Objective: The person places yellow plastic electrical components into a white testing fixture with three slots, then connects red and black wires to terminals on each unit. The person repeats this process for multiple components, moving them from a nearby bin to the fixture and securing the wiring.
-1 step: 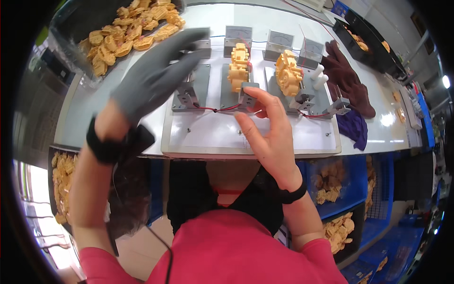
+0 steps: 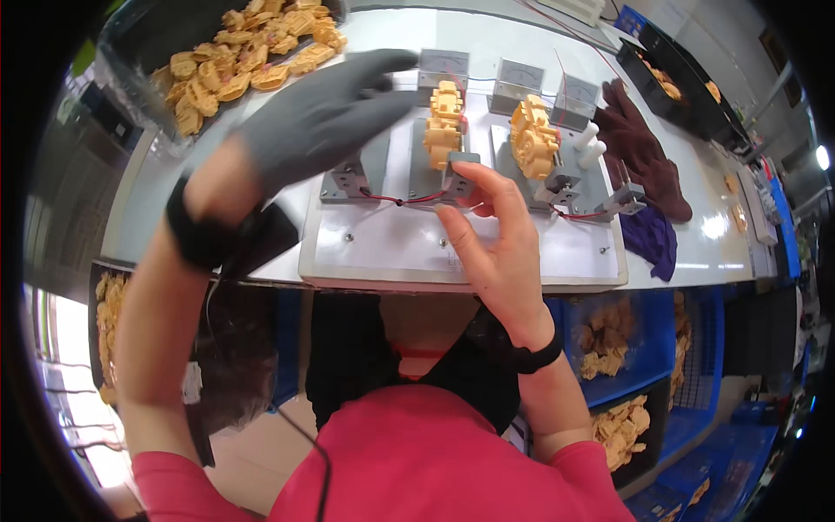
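My left hand point(image 2: 317, 126), in a grey glove, is raised over the left test stand with its fingers stretched out and nothing visible in it. Its fingertips point toward the middle stand, where a yellow plastic gearbox point(image 2: 444, 126) sits upright on a grey plate. The bare right hand point(image 2: 500, 222) has its curled forefinger on the grey metal block point(image 2: 462, 174) at the near end of that stand; the thumb lies lower, beside the red and black wires point(image 2: 409, 201). On the stand to the right sits a second yellow gearbox point(image 2: 533, 139).
Panel meters point(image 2: 519, 80) stand behind the stands. A crate point(image 2: 130, 52) of yellow gearboxes is at the far left, a black tray point(image 2: 687, 87) at the far right. Brown cloth point(image 2: 639, 157) and purple cloth point(image 2: 648, 239) lie right of the white board point(image 2: 383, 252). Blue bins point(image 2: 644, 365) sit below.
My left hand has moved to the right, closer to the gearbox on the middle stand. The right hand stays at the grey block.
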Demonstrator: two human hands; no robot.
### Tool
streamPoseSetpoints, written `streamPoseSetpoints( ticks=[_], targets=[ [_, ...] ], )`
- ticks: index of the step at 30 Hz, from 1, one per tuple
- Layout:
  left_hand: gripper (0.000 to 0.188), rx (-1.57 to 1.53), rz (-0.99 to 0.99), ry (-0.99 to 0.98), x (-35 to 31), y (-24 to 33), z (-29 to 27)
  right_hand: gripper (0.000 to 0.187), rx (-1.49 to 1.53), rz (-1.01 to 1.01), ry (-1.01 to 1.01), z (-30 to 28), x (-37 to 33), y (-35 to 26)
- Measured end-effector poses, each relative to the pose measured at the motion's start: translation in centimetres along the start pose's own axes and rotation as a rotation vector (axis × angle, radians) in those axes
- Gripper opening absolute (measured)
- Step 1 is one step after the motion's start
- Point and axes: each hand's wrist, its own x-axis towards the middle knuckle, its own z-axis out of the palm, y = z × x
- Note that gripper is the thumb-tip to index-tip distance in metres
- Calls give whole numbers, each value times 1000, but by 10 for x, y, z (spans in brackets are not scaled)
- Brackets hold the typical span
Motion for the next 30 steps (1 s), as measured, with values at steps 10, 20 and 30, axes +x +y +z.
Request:
streamPoseSetpoints(
  ticks=[10,20,30],
  targets=[
    [37,632,-242,-293,72,29,31,25,88,19,-37,9,-8,6],
    [58,-386,-470,576,-172,-118,-132,34,108,91,-24,-5,-21,25],
    [43,1049,-977,566,-416,-337,-180,41,-10,169,40,-9,-25,30]
  ],
)
